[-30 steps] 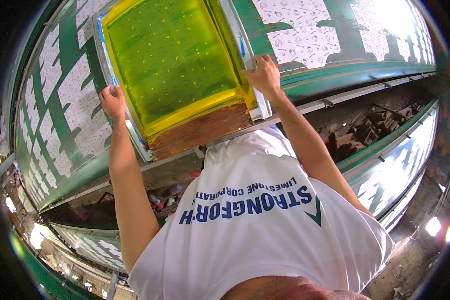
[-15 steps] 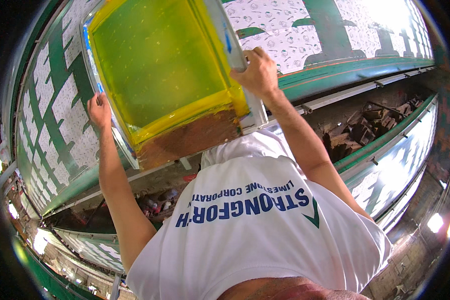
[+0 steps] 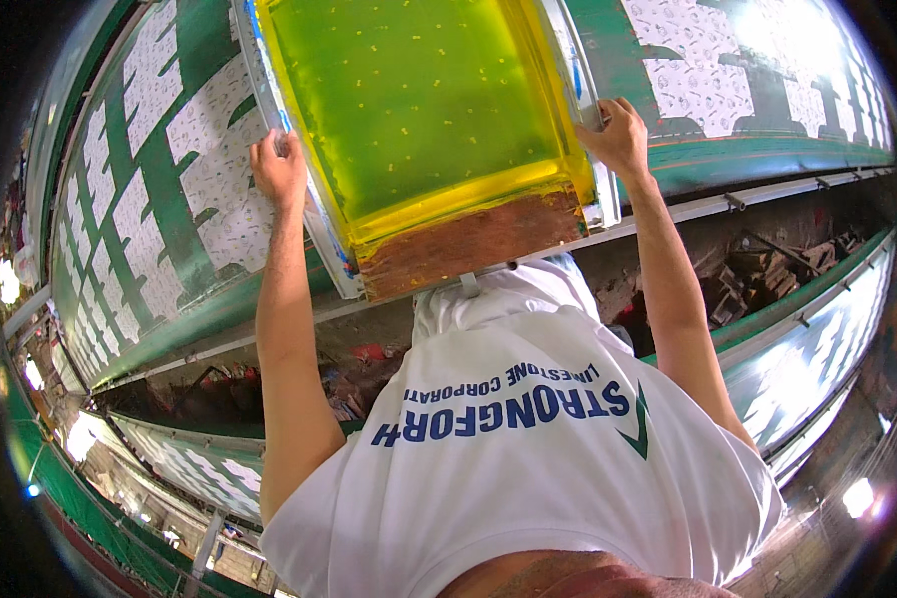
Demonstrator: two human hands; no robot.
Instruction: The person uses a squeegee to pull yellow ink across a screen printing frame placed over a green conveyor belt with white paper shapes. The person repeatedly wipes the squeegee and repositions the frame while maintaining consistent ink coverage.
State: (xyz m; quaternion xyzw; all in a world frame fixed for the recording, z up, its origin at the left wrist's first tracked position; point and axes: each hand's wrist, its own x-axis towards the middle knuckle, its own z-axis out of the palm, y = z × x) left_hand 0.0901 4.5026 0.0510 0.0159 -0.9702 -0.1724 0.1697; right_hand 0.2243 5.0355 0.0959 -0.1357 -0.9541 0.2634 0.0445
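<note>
A large printing screen (image 3: 419, 110) with yellow-green mesh, a metal frame and a brown wooden near edge lies over the long table. My left hand (image 3: 279, 169) grips the frame's left rail. On the right rail, my right hand (image 3: 618, 135) is closed around the frame. Both forearms reach up from my white printed shirt at the bottom of the view. Under the screen lies white patterned cloth (image 3: 199, 189) with green printed bands.
The long printing table (image 3: 728, 174) has a green edge and a metal rail with pegs. Below it a gap shows rubble and debris (image 3: 757, 269). Another printed table (image 3: 827, 339) runs along the lower right, and one more at lower left (image 3: 189, 468).
The screen and both hands have shifted to the right along the table between the earlier frames and now; both hands keep their hold on the frame.
</note>
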